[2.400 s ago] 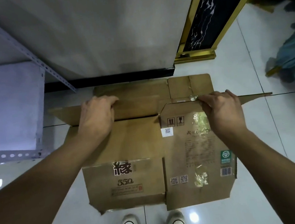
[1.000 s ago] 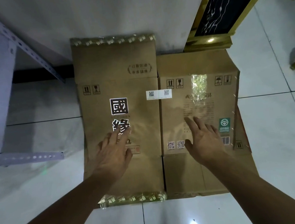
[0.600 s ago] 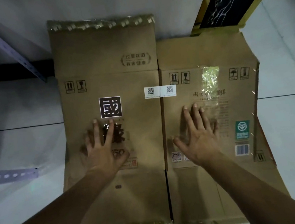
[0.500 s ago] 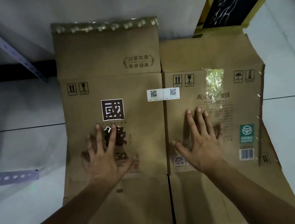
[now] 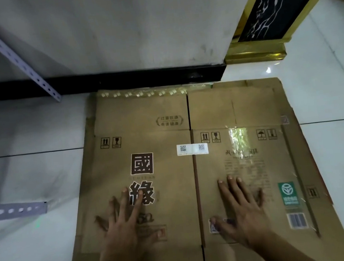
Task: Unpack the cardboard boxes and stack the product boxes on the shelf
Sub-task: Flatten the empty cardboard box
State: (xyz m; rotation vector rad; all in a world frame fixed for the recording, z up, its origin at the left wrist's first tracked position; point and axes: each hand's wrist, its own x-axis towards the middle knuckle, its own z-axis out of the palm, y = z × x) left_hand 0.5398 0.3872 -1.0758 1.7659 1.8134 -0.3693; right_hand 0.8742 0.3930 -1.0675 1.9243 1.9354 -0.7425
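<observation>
The cardboard box (image 5: pixel 193 171) is totally flattened on the white tile floor (image 5: pixel 28 179), far edge up against the black baseboard (image 5: pixel 118 79). Brown panels, big dark characters, QR stickers, a green logo (plus shiny tape strips along the far edge). Both hands are spread flat on it, left hand (image 5: pixel 124 228) over the characters, right hand (image 5: pixel 242 210) beside the centre crease.

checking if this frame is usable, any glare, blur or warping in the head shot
Head view: dim and soft overall; glare spots on the glossy floor tile and shiny tape on the flattened cardboard box. Wide-angle warping bends the black baseboard. The left hand and right hand look slightly blurred, casting soft shadows; small print is unreadable.
</observation>
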